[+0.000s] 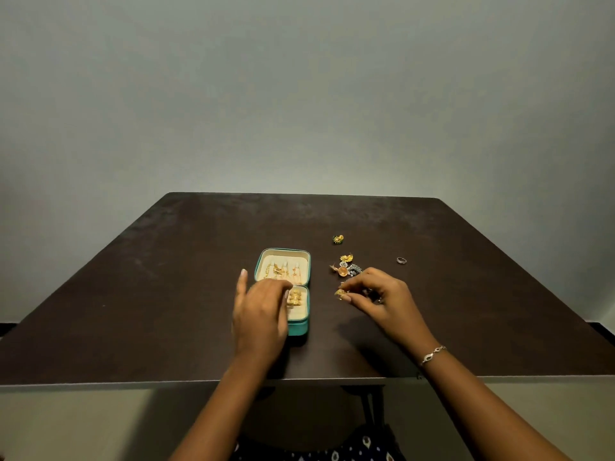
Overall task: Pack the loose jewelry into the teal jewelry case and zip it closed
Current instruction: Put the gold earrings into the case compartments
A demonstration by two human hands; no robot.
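Observation:
The teal jewelry case [307,265] lies open on the dark table, its cream lining showing gold chains in the far half and gold rings [295,299] in the near half. My left hand [259,314] hovers over the near half's left side, fingers spread, holding nothing I can see. My right hand [382,296] is to the right of the case, its fingertips pinched on a gold ring [340,293]. Just beyond that hand sits a small pile of loose earrings [346,266].
A green and gold earring [337,239] lies alone farther back. A silver ring [401,260] rests to the right of the pile. The table's front edge [166,382] runs just below my wrists. A bracelet [432,355] is on my right wrist.

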